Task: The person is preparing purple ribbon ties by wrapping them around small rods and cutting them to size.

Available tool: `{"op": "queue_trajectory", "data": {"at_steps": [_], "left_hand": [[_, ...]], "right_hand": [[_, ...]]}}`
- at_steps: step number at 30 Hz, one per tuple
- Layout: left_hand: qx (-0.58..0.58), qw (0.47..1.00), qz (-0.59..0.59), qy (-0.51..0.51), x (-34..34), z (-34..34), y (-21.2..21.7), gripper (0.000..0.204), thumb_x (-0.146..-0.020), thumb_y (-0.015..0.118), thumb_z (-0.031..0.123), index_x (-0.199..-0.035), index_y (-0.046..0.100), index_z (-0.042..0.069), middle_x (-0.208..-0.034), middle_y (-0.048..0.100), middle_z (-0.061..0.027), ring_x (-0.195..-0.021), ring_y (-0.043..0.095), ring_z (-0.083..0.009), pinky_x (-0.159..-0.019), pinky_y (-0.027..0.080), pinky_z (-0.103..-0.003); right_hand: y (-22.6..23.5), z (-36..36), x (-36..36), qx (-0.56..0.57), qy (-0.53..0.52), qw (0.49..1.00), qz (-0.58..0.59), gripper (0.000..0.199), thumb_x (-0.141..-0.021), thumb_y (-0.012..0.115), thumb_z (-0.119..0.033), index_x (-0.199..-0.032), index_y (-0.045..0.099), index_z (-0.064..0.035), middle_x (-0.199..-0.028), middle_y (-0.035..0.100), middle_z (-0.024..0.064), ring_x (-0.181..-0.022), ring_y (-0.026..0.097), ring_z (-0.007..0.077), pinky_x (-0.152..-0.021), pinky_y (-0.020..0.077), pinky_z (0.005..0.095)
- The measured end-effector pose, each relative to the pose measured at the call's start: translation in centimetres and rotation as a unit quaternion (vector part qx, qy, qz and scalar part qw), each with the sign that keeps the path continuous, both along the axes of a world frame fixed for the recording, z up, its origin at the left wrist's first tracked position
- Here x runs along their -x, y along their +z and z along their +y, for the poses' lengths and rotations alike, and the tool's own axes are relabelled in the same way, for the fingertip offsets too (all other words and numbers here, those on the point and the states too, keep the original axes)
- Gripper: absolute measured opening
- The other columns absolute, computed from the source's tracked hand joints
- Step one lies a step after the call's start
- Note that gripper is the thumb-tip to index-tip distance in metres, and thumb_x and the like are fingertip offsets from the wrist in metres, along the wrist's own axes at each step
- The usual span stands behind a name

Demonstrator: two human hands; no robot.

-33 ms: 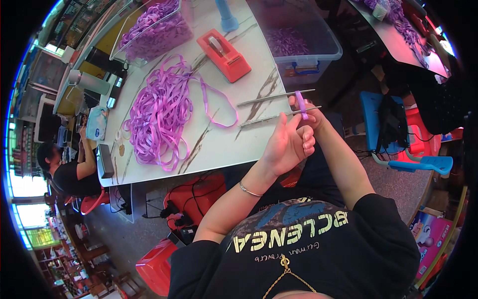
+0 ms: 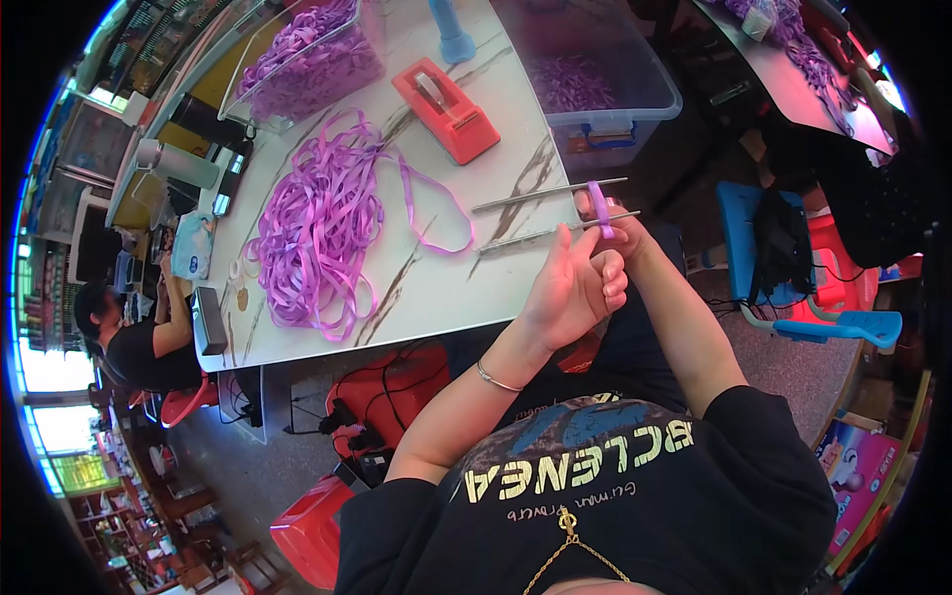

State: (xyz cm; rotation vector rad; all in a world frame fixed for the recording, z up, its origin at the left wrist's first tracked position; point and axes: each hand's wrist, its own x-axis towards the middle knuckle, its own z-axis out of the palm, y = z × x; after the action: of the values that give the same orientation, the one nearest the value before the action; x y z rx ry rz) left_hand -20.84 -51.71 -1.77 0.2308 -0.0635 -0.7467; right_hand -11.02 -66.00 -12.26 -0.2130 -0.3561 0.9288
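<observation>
A narrow purple ribbon [image 2: 598, 205] is looped around two thin metal rods, an upper rod [image 2: 526, 199] and a lower rod [image 2: 535, 238], whose far ends reach over the table's right edge. My right hand [image 2: 627, 230] is closed at the loop, its fingers partly hidden behind the ribbon. Just below, my left hand [image 2: 575, 288] has its thumb raised and apart, the index finger reaching toward the loop and the other fingers loosely curled. On the white marbled table [image 2: 436, 297] lies a big tangled heap of purple ribbon [image 2: 322, 218], one strand curving toward the rods.
A red tape dispenser [image 2: 461, 124] stands behind the rods. Clear bins of purple ribbon sit at the back left [image 2: 307, 84] and beyond the right edge [image 2: 635, 114]. A tissue pack [image 2: 192, 245] and dark box [image 2: 208, 320] line the left side, near a seated person [image 2: 149, 337].
</observation>
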Motion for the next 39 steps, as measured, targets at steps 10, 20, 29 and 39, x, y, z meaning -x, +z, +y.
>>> {"op": "queue_trajectory", "data": {"at_steps": [10, 20, 29, 39], "left_hand": [[0.011, 1.0, 0.0, -0.002, 0.0, 0.2, -0.1, 0.06, -0.091, 0.029, 0.056, -0.131, 0.023, 0.011, -0.073, 0.043, -0.0012, -0.066, 0.042, -0.0134, -0.064, 0.037, -0.027], [0.016, 1.0, 0.01, -0.005, -0.1, 0.1, -0.1, 0.063, -0.091, 0.026, 0.058, -0.134, 0.018, 0.014, -0.072, 0.046, -0.0019, -0.065, 0.046, -0.0137, -0.063, 0.04, -0.027], [0.006, 1.0, 0.003, -0.001, 0.0, 0.2, 0.0, 0.056, -0.092, 0.028, 0.056, -0.13, 0.025, 0.014, -0.073, 0.043, -0.0014, -0.065, 0.043, -0.0136, -0.064, 0.037, -0.027], [-0.013, 1.0, 0.007, -0.003, 0.0, 0.2, 0.2, 0.06, -0.091, 0.028, 0.056, -0.132, 0.022, 0.013, -0.072, 0.044, -0.0009, -0.064, 0.042, -0.0134, -0.064, 0.037, -0.027]], "right_hand": [[4.1, -1.8, 0.7, 0.298, -0.092, 0.949, -0.056, 0.019, -0.086, 0.056, -0.02, -0.095, 0.056, -0.0031, -0.066, 0.045, -0.0062, -0.053, 0.035, 0.0003, -0.046, 0.0263, 0.0133], [10.1, -4.6, -0.5, 0.47, -0.024, 0.881, -0.055, 0.037, -0.09, 0.045, -0.03, -0.098, 0.062, 0.0016, -0.062, 0.041, -0.0085, -0.048, 0.03, -0.0004, -0.043, 0.0226, 0.0137], [12.2, -3.9, 0.6, 0.595, -0.091, 0.781, -0.166, 0.036, -0.089, 0.053, -0.035, -0.094, 0.064, -0.0004, -0.055, 0.036, -0.0107, -0.048, 0.028, -0.0022, -0.043, 0.0199, 0.0144], [6.6, -4.2, 0.7, 0.435, -0.046, 0.899, 0.026, 0.015, -0.086, 0.059, -0.023, -0.083, 0.06, -0.0088, -0.059, 0.042, -0.0093, -0.05, 0.035, -0.0008, -0.047, 0.0271, 0.0145]]}}
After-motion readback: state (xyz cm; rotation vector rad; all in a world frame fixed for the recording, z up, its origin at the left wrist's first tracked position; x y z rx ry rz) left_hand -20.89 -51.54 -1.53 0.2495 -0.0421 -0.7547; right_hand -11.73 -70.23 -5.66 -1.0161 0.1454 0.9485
